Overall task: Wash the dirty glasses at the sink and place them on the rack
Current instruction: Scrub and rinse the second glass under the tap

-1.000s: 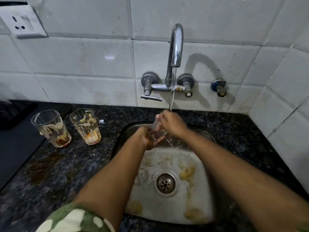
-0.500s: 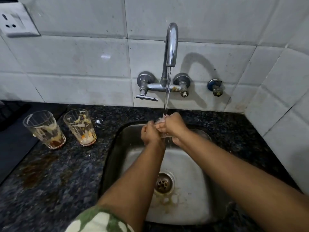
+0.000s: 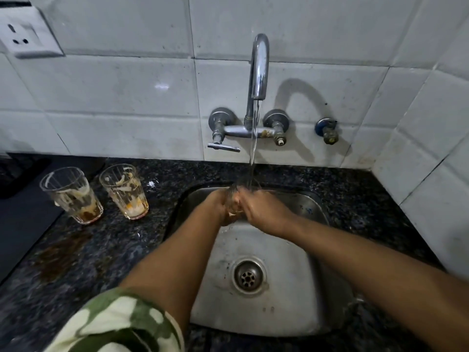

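Over the steel sink (image 3: 299, 311), both hands hold one clear glass (image 3: 234, 207) under the running stream from the tap (image 3: 258, 69). My left hand (image 3: 218, 204) grips it from the left and my right hand (image 3: 258, 207) covers it from the right, so most of the glass is hidden between the fingers. Two dirty glasses stand upright on the dark granite counter to the left: one with brown residue (image 3: 72, 196) and one with orange and white residue (image 3: 124, 190). No rack is in view.
A lever handle (image 3: 223, 146) sticks out left below the tap, with a second valve (image 3: 328, 130) on the tiled wall at right. The drain (image 3: 248, 276) sits mid-basin. A brown spill (image 3: 58, 252) stains the counter, and a black mat (image 3: 22, 219) lies far left.
The yellow scraps on the sink floor have washed away. Both hands have stayed under the stream, turning and shifting their grip on the glass.
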